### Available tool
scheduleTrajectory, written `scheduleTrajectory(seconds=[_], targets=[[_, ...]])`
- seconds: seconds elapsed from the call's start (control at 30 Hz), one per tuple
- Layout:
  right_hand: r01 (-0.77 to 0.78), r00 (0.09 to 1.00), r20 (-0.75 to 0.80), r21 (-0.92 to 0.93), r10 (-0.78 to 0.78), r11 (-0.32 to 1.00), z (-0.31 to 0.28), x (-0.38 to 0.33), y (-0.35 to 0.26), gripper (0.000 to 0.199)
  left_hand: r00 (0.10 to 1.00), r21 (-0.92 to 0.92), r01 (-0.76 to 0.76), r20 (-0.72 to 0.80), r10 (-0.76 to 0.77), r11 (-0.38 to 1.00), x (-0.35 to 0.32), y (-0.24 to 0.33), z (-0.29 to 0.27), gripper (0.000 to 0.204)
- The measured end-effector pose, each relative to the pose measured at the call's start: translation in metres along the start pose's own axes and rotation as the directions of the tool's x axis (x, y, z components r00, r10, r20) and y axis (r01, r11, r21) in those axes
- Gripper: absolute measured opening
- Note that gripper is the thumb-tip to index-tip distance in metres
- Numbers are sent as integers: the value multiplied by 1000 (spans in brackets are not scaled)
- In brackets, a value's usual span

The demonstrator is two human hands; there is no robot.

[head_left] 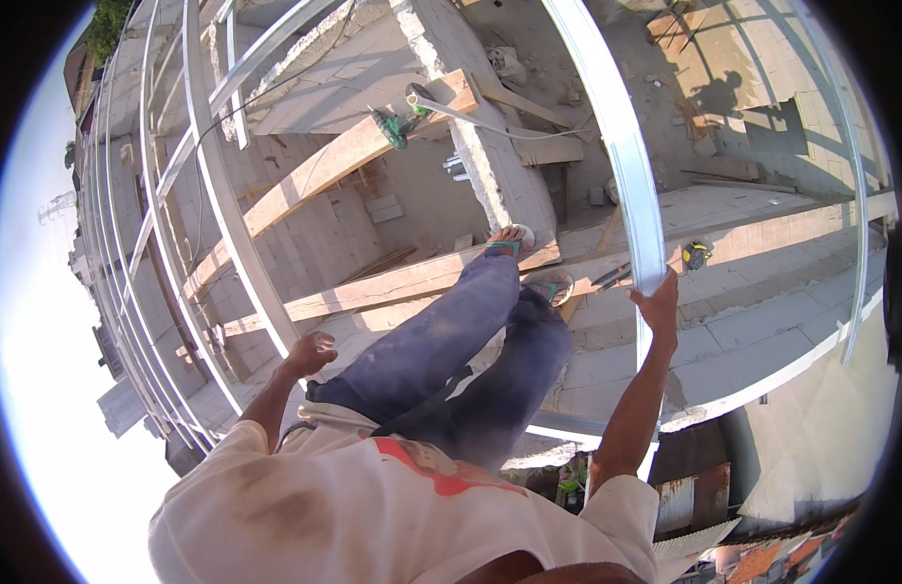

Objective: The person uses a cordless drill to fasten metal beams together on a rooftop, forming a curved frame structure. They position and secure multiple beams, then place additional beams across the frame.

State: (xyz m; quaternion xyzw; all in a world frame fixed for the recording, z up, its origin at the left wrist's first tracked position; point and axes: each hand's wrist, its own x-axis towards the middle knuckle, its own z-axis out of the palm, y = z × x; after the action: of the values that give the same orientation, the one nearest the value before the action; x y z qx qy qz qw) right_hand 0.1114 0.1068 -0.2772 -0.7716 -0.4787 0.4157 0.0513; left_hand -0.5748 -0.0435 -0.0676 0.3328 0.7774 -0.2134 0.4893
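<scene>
My right hand [657, 304] grips the edges of a long silvery metal channel [621, 146], thumb on one side and fingers on the other. The channel runs from the top of the view down past my right forearm. At the left, my left hand [311, 354] is beside another metal channel [232, 214]. Its fingers are loosely bent and apart, and nothing shows in them. My sandalled feet [509, 240] stand at the wall top and a wooden plank [373, 290].
A green power tool [390, 128] rests on a slanting timber beam [314, 180]. A yellow-black tape measure [696, 255] lies on a plank [782, 229] at right. Several metal bars [144, 243] stand at left. Below are a deep drop to a floor [426, 209] and rooftops [762, 565].
</scene>
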Motion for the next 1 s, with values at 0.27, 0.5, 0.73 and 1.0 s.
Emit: scheduleTrajectory(seconds=[0.27, 0.5, 0.73, 1.0], targets=[[-38, 998, 48, -62, 41, 997, 7, 11, 10, 97, 993, -197, -114, -64, 103, 974, -52, 30, 17, 51], [-10, 997, 70, -90, 16, 996, 4, 13, 4, 101, 990, -154, -131, -76, 120, 979, -59, -5, 51, 49], [10, 998, 70, -124, -2, 992, 2, 22, 32, 107, 991, -305, -9, -132, -33, 952, -36, -3, 49, 46], [-148, 952, 230, -229, 201, 962, 5, 33, -10, 115, 807, -181, 189, -532, -257, 965, 36, -28, -96, 73]])
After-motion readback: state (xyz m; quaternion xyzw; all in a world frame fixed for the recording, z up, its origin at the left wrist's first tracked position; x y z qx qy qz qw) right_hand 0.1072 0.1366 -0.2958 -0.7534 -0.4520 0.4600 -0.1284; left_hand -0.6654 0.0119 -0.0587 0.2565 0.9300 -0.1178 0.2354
